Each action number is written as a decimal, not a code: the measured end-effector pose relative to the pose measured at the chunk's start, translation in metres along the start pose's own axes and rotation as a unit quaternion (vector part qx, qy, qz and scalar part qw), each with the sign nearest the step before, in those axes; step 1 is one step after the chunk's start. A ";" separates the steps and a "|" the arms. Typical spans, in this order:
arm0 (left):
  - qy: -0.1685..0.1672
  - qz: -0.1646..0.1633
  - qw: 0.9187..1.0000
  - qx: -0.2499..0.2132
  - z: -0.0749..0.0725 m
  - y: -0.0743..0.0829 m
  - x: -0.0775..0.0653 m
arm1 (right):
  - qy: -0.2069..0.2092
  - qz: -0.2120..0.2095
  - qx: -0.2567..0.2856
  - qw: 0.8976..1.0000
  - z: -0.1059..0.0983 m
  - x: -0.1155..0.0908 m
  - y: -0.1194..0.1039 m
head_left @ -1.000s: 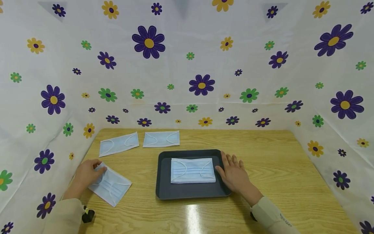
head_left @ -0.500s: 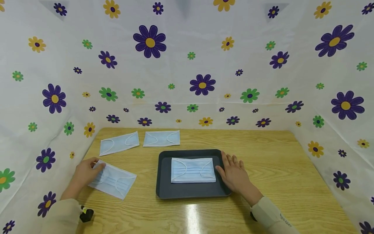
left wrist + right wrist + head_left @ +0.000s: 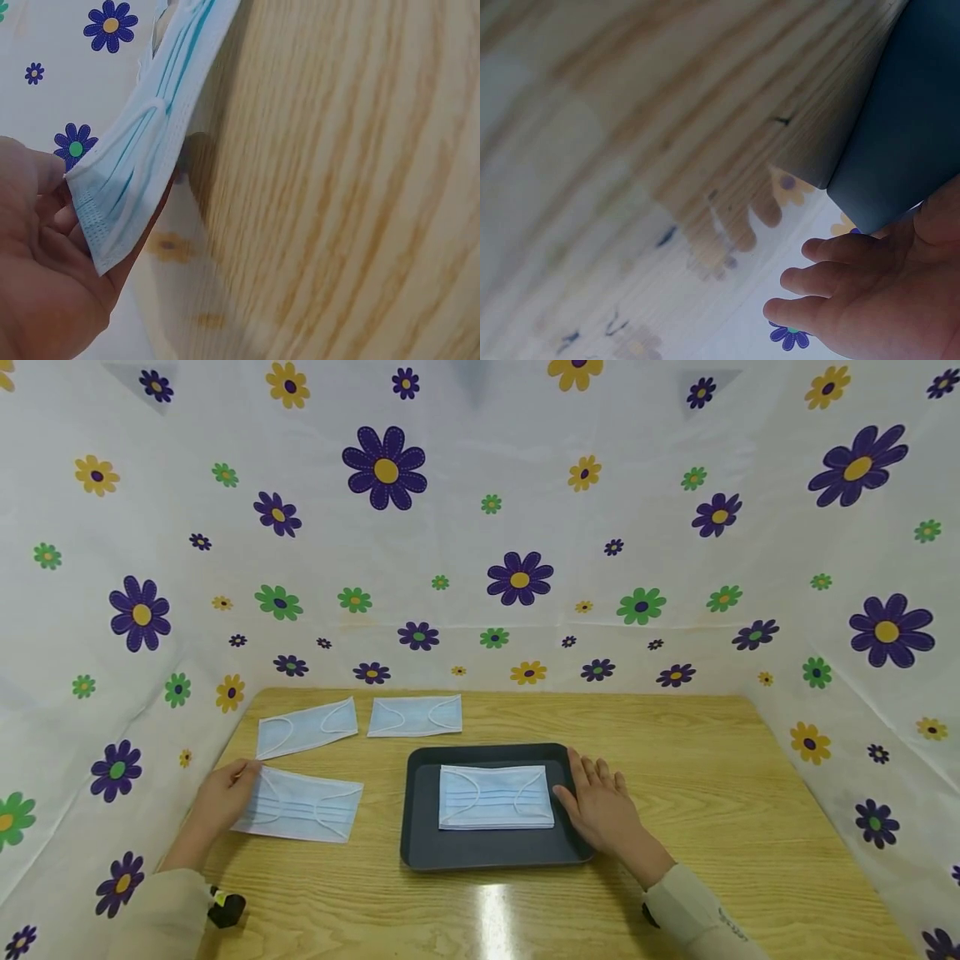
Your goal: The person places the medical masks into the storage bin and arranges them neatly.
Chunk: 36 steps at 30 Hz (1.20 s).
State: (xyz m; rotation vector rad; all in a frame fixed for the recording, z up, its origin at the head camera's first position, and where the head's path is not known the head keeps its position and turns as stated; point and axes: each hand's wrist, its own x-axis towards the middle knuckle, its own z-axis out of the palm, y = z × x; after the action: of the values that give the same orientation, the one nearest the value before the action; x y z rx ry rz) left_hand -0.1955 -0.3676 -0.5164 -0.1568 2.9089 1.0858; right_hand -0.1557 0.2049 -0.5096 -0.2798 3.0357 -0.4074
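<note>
A pale blue pleated face mask (image 3: 307, 806) is pinched at its left end by my left hand (image 3: 221, 802). In the left wrist view, that mask (image 3: 150, 142) stands up from the wooden surface with its end between thumb and fingers. My right hand (image 3: 603, 810) lies with fingers extended along the right rim of a dark grey tray (image 3: 420, 852). A neat stack of face masks (image 3: 495, 797) sits on the tray. The right wrist view has the straight fingers of the hand (image 3: 862, 292) beside the tray's dark side (image 3: 907, 112).
Two more masks lie flat at the back left: a slanted mask (image 3: 307, 728) and a straighter mask (image 3: 415, 716). The wooden table (image 3: 690, 760) is enclosed by flower-printed white cloth (image 3: 450, 543) at the back and both sides.
The left hand has turned the mask counter-clockwise, so its free end has swung up and right, nearly level. The right hand and tray have stayed put.
</note>
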 end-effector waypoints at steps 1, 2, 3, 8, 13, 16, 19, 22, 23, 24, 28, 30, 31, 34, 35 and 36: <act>-0.005 -0.006 1.000 -0.007 0.000 0.000 0.000 | -0.001 0.001 0.000 1.000 0.000 0.000 0.000; -0.012 -0.016 1.000 -0.012 0.001 0.001 0.000 | -0.002 0.001 0.000 1.000 0.000 0.000 0.000; -0.021 -0.024 0.999 -0.017 0.000 0.001 0.000 | -0.002 0.001 0.000 1.000 0.000 0.000 0.000; -0.060 -0.045 0.997 -0.015 0.000 0.005 -0.001 | 0.001 0.001 -0.001 1.000 0.001 0.000 0.001; -0.056 -0.027 0.998 -0.006 -0.001 0.009 -0.004 | -0.005 0.005 0.003 1.000 0.001 -0.001 0.001; -0.038 -0.004 0.999 0.004 0.000 0.011 -0.006 | -0.008 0.007 0.004 1.000 0.001 -0.001 0.001; -0.030 0.007 1.000 -0.003 0.000 0.013 -0.007 | -0.008 0.008 0.004 1.000 0.001 -0.001 0.001; -0.038 -0.001 0.999 -0.030 0.000 0.012 -0.007 | -0.006 0.008 0.003 1.000 0.002 -0.001 0.001; -0.044 -0.008 0.998 -0.041 0.001 0.011 -0.007 | -0.006 0.008 0.002 1.000 0.002 -0.001 0.001; -0.050 -0.016 0.997 -0.051 0.001 0.010 -0.007 | -0.006 0.008 0.001 1.000 0.003 -0.001 0.002; -0.059 -0.034 0.994 -0.089 0.003 0.007 -0.007 | -0.007 0.009 0.001 1.000 0.003 0.000 0.001; -0.060 -0.040 0.992 -0.106 0.003 0.008 -0.007 | -0.006 0.009 0.003 1.000 0.003 0.000 0.001; -0.059 -0.043 0.990 -0.117 0.003 0.009 -0.007 | -0.006 0.008 0.002 1.000 0.003 0.000 0.001; -0.060 -0.053 0.986 -0.143 0.003 0.014 -0.008 | -0.003 0.006 0.002 1.000 0.004 0.000 0.002; -0.061 -0.055 0.986 -0.148 0.003 0.016 -0.009 | -0.002 0.006 0.002 1.000 0.004 0.001 0.002; -0.061 -0.055 0.985 -0.152 0.004 0.018 -0.009 | -0.001 0.005 0.002 1.000 0.004 0.001 0.003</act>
State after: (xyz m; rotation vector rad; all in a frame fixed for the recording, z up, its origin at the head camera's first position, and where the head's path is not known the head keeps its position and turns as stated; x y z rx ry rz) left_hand -0.1886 -0.3507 -0.5065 -0.2466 2.5780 1.4575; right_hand -0.1564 0.2061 -0.5143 -0.2634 3.0317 -0.4129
